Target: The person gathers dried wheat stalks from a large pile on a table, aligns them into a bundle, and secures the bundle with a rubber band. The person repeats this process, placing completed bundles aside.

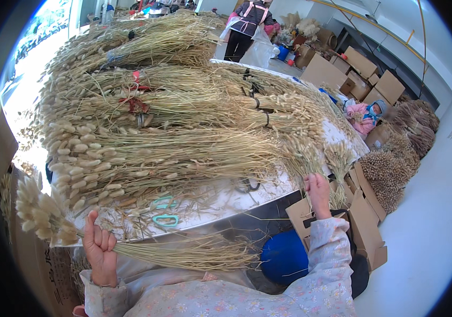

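In the head view, we see the main risk in the long sheaf of pale straw-coloured grass with fluffy oval heads (176, 254), which lies outside the worktop, in front of its front edge, with its heads near the front-left corner. Only one grip carries it, close under the heads, and we see no tie on it, so slackened fingers would probably let stems slip out. The loose tails fan to the right near the round blue plastic object (284, 257) and could snag or bend there. If the sheaf swings up over the front edge of the white flat worktop (284, 184), it might sweep the turquoise plastic scissor handles (165, 220) or tangle with the broad heap of dried grass (173, 150).

As for pose, the left hand (100, 247) is clenched round the stems, thumb uppermost, its forearm rising from the lower edge. The right hand (318, 193) reaches up beside the worktop's front-right corner, fingers curled, near the small upright pale grass bunch (338, 161); we cannot tell whether it pinches a stem.
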The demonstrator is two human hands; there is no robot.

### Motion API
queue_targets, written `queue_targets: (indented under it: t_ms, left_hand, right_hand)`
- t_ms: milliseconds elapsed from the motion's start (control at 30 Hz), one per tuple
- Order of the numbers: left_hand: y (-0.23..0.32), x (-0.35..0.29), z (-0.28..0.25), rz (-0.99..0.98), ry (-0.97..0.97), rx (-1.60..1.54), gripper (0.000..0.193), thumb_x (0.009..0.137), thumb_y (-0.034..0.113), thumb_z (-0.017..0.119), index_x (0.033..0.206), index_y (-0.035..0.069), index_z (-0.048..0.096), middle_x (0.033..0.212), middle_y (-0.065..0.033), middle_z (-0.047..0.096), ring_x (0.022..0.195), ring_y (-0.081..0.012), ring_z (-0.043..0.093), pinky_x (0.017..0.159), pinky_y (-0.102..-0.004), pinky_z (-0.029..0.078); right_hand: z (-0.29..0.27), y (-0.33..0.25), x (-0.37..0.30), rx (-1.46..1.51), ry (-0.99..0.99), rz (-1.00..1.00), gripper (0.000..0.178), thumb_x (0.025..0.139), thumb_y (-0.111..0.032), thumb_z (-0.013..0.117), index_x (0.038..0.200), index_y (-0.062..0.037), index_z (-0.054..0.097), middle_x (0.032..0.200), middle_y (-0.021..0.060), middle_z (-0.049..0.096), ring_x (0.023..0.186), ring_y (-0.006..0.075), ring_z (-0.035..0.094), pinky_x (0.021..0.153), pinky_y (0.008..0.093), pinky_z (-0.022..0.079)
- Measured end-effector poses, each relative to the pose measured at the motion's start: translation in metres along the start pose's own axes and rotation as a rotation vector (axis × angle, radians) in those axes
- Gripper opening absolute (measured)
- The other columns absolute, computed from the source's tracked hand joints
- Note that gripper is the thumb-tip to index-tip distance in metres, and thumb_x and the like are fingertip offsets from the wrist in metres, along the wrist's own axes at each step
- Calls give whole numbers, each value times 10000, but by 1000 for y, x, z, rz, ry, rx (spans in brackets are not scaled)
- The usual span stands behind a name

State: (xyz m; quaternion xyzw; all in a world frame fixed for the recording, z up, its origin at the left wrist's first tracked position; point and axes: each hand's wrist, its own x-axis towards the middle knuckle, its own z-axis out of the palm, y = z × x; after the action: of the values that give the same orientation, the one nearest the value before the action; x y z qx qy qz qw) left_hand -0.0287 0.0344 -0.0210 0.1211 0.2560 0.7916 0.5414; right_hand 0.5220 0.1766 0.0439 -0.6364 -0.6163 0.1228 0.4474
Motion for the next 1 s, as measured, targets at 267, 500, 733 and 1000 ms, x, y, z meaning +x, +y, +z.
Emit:
queue_targets:
  t_ms: [267, 500, 733, 1000]
  left_hand:
    - [-10, -19, -8, -11, 192, -58, 195, 985, 257, 502, 1013, 99, 612, 486, 92, 184, 384, -34, 127, 355, -225, 135]
    - [-13, -46, 1, -12, 58, 68, 224, 953, 270, 554, 983, 48, 558, 499, 82, 216, 410, -52, 173, 423, -248, 189]
    - [-9, -56, -2, -19, 16, 99, 192, 978, 268, 504, 963, 86, 563, 490, 84, 209, 398, -49, 153, 417, -235, 192]
    - [-3, -65, -13, -38, 58, -8, 213, 969, 234, 517, 979, 29, 574, 514, 75, 254, 431, -55, 221, 449, -247, 227]
  right_hand:
    - [-71, 131, 51, -930, 220, -38, 262, 802, -165, 581, 1014, -18, 625, 879, 206, 646, 837, 401, 613, 756, 497, 467]
    - [77, -28, 24, -107, -229, -211, 133, 847, -33, 564, 955, -27, 641, 784, 142, 647, 691, 255, 628, 648, 326, 489]
    - [247, -159, -79, 82, -685, -814, 165, 816, -55, 623, 979, -79, 638, 853, 121, 637, 767, 318, 631, 652, 393, 514]
    - [343, -189, -92, -254, -744, -875, 114, 798, -126, 619, 898, -79, 595, 864, 127, 583, 790, 336, 622, 643, 439, 509]
